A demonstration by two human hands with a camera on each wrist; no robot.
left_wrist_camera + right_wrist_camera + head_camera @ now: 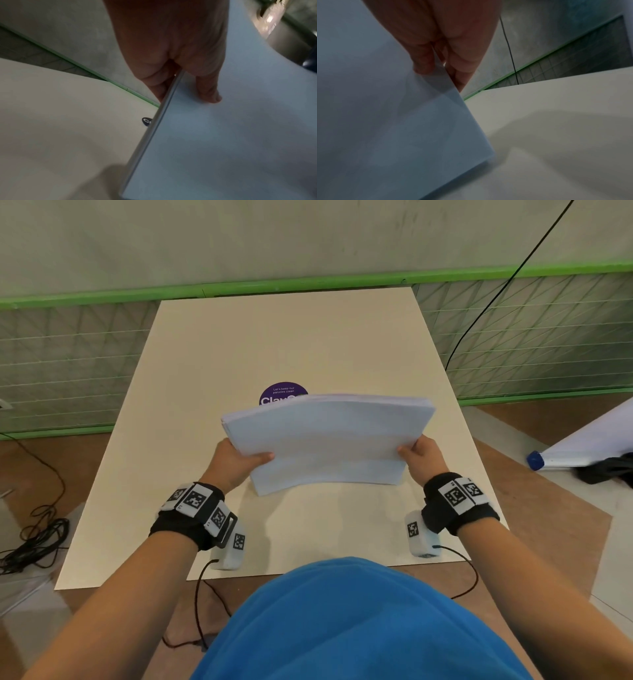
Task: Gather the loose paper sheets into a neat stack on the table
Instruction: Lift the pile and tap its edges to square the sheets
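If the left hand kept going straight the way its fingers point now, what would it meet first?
Hard to say: the left hand grips the paper stack and points away from the body, over the table. The purple sticker lies flat, so the line looks free as far as the green-edged fence. Depth is unclear.

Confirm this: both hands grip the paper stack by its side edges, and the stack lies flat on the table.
Not flat. Both the left hand and right hand grip the paper stack by its side edges, but the head view shows it tilted up, its near edge towards the table.
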